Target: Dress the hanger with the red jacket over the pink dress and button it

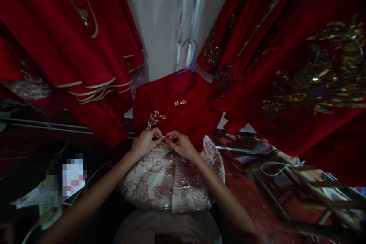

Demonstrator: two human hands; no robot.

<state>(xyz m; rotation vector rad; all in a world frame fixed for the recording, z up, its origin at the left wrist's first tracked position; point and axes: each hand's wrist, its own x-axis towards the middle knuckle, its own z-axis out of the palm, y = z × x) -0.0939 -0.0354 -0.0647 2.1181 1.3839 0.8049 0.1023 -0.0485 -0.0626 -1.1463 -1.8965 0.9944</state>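
A small red top [185, 89] hangs on a purple hanger [191, 65], with a cream and gold brocade skirt [174, 187] below it. Two beaded ornaments show on the top: a neck fastener [180, 103] and, lower left, a beaded brooch with tassels [153, 119]. At the top's lower front, the fingers of my left hand [147, 142] and my right hand [182, 145] are pinched together from either side. Between them sits a small beaded fastener [165, 137], partly hidden by my fingertips. Both hands are closed on it.
Red garments with cream piping [94, 57] hang on the left; red ones with gold sequin embroidery [317, 72] hang on the right. At lower left a pale card-like item [73, 177] lies on a dark surface. A wooden rack [286, 198] stands at lower right.
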